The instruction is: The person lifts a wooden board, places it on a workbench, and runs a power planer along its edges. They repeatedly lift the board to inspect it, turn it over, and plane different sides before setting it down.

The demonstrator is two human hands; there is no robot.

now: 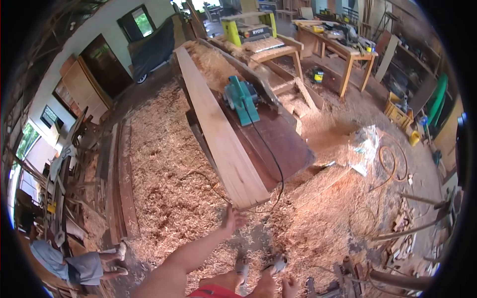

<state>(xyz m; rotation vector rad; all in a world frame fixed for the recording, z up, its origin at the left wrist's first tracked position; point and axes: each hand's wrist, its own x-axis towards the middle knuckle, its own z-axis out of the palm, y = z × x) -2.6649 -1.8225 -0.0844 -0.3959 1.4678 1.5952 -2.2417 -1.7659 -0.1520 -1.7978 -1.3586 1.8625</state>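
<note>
A long pale plank (218,126) lies lengthwise on a dark workbench (285,144), its near end pointing toward me. My left hand (232,219) reaches to that near end, fingers apart, with the fingertips right at the plank's lower corner. A teal electric hand planer (240,102) rests on the bench to the right of the plank. Its black cord (272,154) loops down past the plank's end. Low by my leg hangs my right hand (289,287), small in view, with its fingers not clearly visible.
Wood shavings (169,184) cover the floor around my feet. Behind the bench stands a green-and-black thickness planer (253,33). A tool-laden table (343,42) is at the back right. Long boards (119,184) lie at left, near another person (74,260). A hose (392,169) coils at right.
</note>
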